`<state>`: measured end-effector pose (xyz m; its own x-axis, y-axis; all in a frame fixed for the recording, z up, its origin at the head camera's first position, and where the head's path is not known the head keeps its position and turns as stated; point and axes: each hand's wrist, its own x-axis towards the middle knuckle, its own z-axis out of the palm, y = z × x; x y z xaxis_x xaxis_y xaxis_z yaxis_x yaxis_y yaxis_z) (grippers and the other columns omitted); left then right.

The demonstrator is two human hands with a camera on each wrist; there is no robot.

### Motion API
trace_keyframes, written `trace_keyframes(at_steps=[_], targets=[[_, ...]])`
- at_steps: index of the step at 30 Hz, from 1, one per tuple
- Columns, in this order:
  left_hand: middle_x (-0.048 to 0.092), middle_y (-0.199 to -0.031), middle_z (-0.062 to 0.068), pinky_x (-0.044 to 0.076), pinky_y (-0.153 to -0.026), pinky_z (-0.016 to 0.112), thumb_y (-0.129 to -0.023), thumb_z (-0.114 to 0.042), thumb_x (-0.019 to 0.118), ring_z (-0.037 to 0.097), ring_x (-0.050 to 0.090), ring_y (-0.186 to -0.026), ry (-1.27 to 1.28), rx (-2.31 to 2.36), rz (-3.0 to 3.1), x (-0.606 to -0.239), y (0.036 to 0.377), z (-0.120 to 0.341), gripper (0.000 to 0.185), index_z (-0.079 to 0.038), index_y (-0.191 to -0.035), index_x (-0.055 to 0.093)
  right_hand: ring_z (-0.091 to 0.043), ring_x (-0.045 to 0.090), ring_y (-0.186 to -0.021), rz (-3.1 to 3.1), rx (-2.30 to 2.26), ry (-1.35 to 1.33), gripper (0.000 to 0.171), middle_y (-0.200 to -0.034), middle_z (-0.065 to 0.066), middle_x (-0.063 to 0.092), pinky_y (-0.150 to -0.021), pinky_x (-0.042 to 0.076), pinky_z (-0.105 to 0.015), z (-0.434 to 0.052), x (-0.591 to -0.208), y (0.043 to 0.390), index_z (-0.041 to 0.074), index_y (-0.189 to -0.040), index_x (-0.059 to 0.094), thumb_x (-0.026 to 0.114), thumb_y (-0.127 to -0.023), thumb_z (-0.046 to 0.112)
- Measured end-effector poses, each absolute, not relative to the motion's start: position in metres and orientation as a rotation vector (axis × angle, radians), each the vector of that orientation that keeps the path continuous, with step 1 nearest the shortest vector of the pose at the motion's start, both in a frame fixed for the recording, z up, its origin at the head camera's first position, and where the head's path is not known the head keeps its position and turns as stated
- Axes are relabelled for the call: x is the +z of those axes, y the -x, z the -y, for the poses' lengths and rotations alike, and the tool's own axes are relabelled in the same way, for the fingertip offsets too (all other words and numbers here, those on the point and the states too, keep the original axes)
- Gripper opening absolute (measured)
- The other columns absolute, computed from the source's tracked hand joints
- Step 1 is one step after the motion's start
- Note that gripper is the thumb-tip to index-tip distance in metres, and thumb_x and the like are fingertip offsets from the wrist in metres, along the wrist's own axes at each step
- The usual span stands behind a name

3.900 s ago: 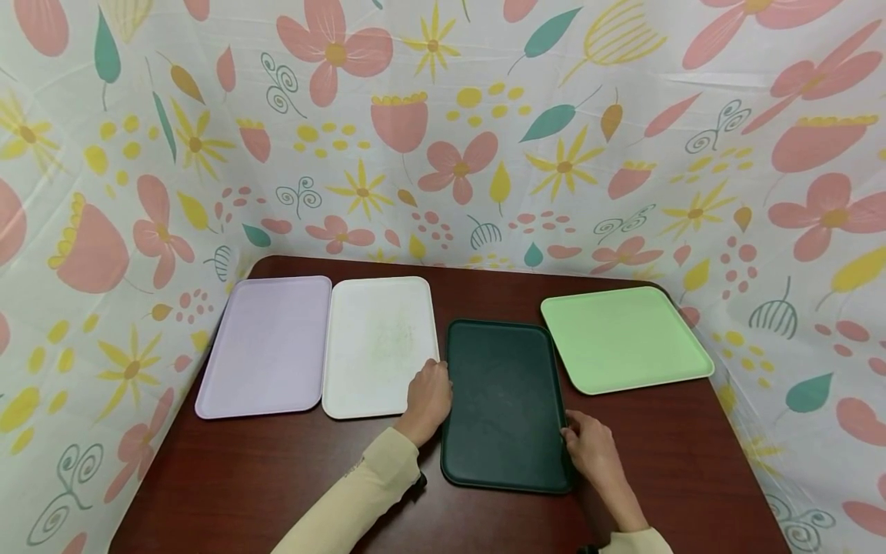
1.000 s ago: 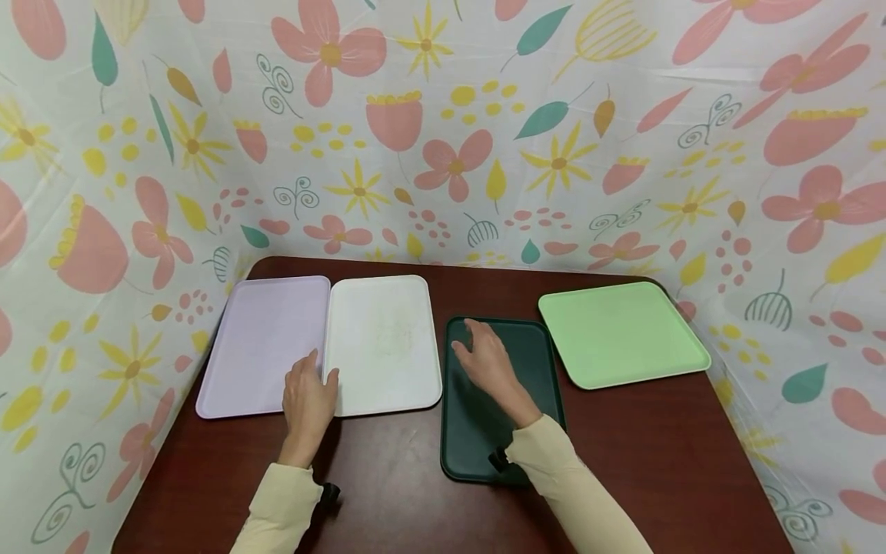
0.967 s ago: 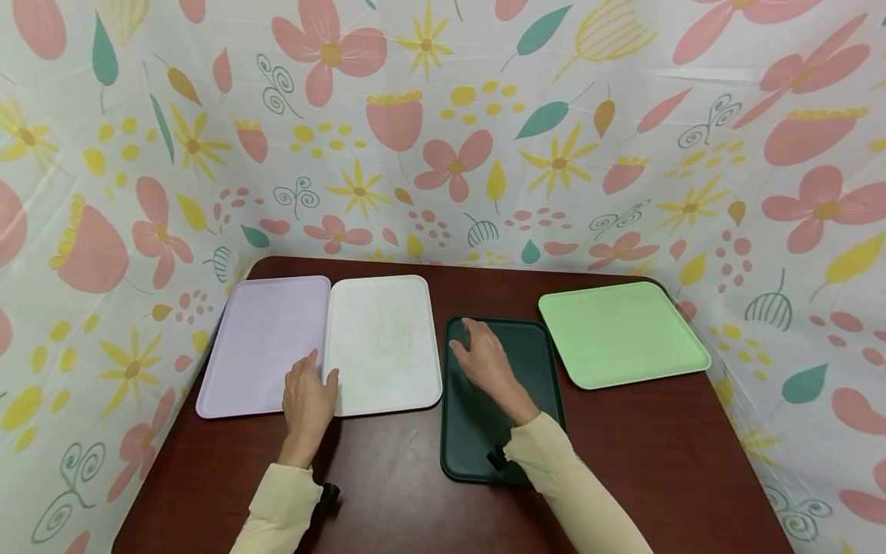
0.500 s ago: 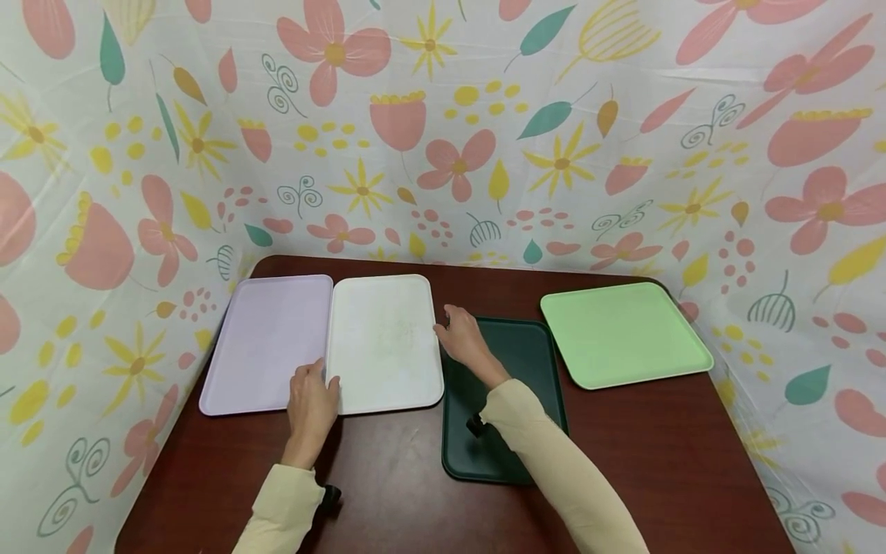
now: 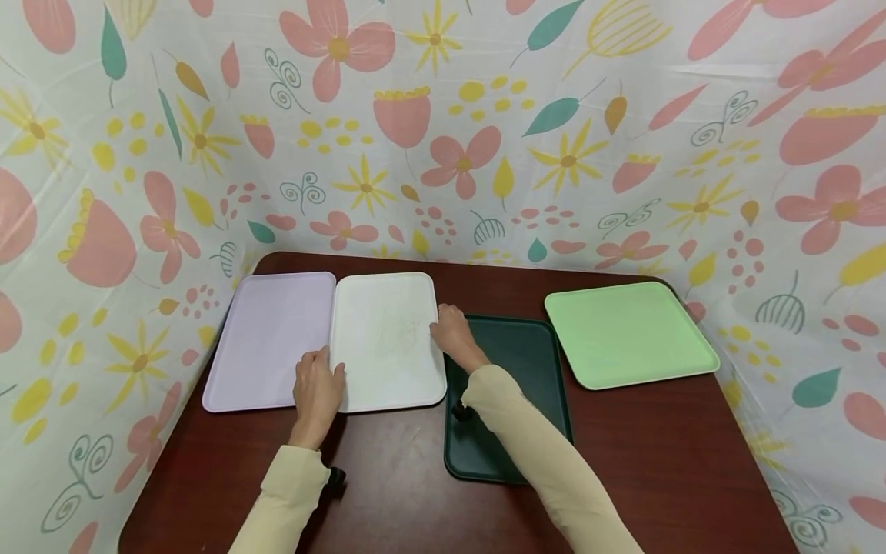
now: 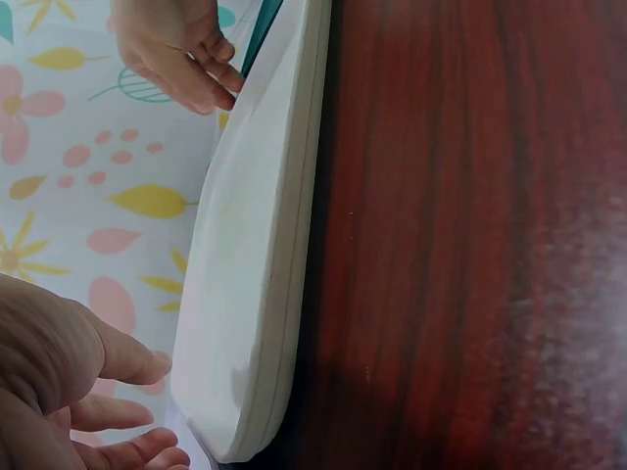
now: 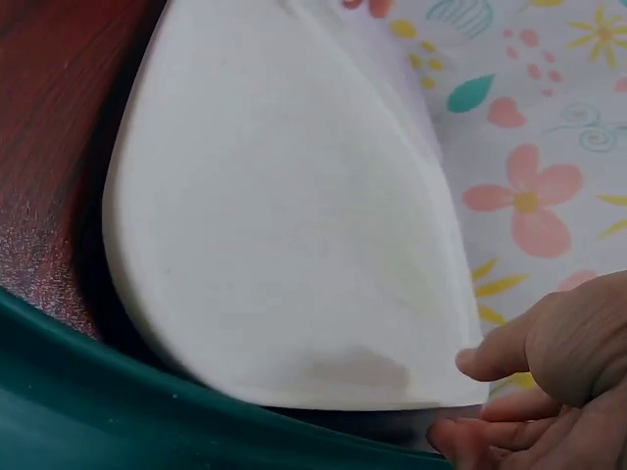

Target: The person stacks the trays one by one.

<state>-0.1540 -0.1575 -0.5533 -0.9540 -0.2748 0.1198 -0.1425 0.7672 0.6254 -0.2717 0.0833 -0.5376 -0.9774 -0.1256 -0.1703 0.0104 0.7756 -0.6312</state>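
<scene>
In the head view a white tray (image 5: 388, 338) lies flat right of a lavender tray (image 5: 270, 338). My left hand (image 5: 318, 388) is at the near end of the seam between them, thumb by the white tray's left rim. In the left wrist view its fingers (image 6: 118, 416) are loosely extended beside the white tray. My right hand (image 5: 457, 336) reaches across a dark green tray (image 5: 515, 385) and pinches the white tray's right rim. In the right wrist view the thumb (image 7: 490, 352) sits over that rim, with the other fingers lower, just outside it.
A light green tray (image 5: 633, 335) lies at the right, angled, close to the dark green tray's far corner. All trays rest on a dark brown wooden table (image 5: 394, 492). A flower-print cloth (image 5: 457, 108) surrounds the back and sides.
Both hands have left the dark green tray's sides. The left hand moved left to the seam; the right hand moved left across the dark green tray to the white tray's rim.
</scene>
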Motion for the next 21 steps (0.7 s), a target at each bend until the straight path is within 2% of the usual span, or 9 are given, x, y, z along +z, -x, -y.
trace_keyframes(at_steps=[4,8,13,18,21], targets=[[0.056,-0.130,0.035,0.048,-0.090,0.063,-0.095,-0.008,0.070,0.051,0.052,-0.121,-0.337,-0.969,2.762,-0.554,0.159,0.158,0.048,0.012,-0.137,0.058,-0.032,0.065,-0.091,-2.842,-0.851,0.059,0.021,-0.106,-0.022,0.064,-0.072,0.055,-0.041,-0.074,-0.544,0.276,-0.009,-0.120,0.063,0.054,-0.103,0.002],[0.056,-0.130,0.035,0.049,-0.089,0.062,-0.096,-0.007,0.070,0.050,0.053,-0.121,-0.344,-0.968,2.765,-0.554,0.164,0.158,0.047,0.011,-0.137,0.058,-0.033,0.070,-0.090,-2.941,-0.708,0.046,0.017,-0.104,-0.021,0.067,-0.071,0.059,-0.043,-0.067,-0.550,0.277,-0.007,-0.114,0.067,0.058,-0.103,0.003],[0.058,-0.129,0.035,0.050,-0.089,0.062,-0.096,-0.007,0.070,0.051,0.054,-0.120,-0.341,-0.971,2.753,-0.553,0.172,0.159,0.045,0.011,-0.136,0.060,-0.033,0.070,-0.078,-2.997,-0.697,0.047,0.017,-0.090,-0.021,0.066,-0.062,0.059,-0.042,-0.065,-0.554,0.277,-0.008,-0.102,0.070,0.056,-0.103,0.001],[0.058,-0.128,0.035,0.049,-0.091,0.062,-0.095,-0.006,0.069,0.051,0.054,-0.120,-0.356,-0.990,2.746,-0.553,0.181,0.162,0.044,0.011,-0.135,0.060,-0.026,0.066,-0.063,-2.944,-0.798,0.033,0.014,-0.074,-0.018,0.063,-0.052,0.052,-0.035,-0.066,-0.551,0.281,-0.006,-0.093,0.070,0.059,-0.100,-0.001],[0.058,-0.128,0.035,0.049,-0.092,0.063,-0.095,-0.006,0.069,0.051,0.053,-0.121,-0.377,-1.003,2.752,-0.555,0.185,0.165,0.045,0.011,-0.136,0.060,-0.022,0.056,-0.053,-2.872,-0.919,0.008,0.015,-0.066,-0.017,0.058,-0.049,0.044,-0.033,-0.067,-0.551,0.284,-0.004,-0.085,0.067,0.059,-0.098,-0.004]])
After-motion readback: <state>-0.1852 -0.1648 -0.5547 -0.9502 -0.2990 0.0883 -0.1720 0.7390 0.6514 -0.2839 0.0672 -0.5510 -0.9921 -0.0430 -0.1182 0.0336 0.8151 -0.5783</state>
